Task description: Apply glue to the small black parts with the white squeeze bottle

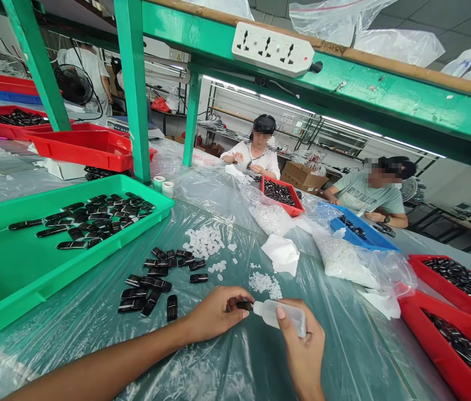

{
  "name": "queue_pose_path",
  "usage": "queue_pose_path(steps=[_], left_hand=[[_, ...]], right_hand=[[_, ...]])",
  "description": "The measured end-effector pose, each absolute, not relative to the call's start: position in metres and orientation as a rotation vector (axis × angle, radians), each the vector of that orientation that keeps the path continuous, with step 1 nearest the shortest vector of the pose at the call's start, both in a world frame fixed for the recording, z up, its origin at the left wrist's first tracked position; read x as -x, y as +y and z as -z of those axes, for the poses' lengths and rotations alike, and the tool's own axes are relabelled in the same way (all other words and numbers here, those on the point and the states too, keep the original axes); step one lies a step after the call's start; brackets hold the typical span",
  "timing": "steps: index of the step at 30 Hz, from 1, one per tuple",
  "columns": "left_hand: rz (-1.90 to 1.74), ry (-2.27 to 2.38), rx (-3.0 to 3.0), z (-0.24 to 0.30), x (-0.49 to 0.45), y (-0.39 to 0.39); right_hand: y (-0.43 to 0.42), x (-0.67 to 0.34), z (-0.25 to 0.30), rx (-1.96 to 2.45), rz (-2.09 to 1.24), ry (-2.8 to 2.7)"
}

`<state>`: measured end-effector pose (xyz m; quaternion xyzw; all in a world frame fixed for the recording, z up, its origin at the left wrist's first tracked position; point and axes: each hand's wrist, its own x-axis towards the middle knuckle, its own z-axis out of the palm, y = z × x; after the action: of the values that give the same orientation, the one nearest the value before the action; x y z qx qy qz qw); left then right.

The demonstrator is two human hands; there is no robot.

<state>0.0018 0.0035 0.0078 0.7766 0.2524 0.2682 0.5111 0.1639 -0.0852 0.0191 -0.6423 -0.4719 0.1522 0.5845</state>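
Note:
Between its fingertips my left hand [219, 314] pinches a small black plastic part [244, 305]. My right hand [304, 342] is wrapped round a translucent white squeeze bottle [277, 316], whose narrow tip points left and meets or nearly meets the black part. Left of my hands lies a loose group of black parts [152, 281] with pale stripes. Beyond them is a pile of white pieces [204, 242]. Smaller white bits [264, 284] lie just past the bottle.
A green tray [10, 301] of black parts stands at left; red trays [431, 323] stand at right. A bag of white pieces [344, 262] and a crumpled tissue [281, 255] lie ahead. A green shelf frame [135, 94] crosses above. Two people sit across the table.

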Motion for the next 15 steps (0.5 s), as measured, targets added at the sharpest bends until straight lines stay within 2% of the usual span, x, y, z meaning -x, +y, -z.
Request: queue_pose_path(steps=[15], left_hand=[[-0.677, 0.732, -2.099, -0.0112, 0.0004, 0.0007]], right_hand=[[-0.0847, -0.1577, -0.0247, 1.488, -0.411, -0.980]])
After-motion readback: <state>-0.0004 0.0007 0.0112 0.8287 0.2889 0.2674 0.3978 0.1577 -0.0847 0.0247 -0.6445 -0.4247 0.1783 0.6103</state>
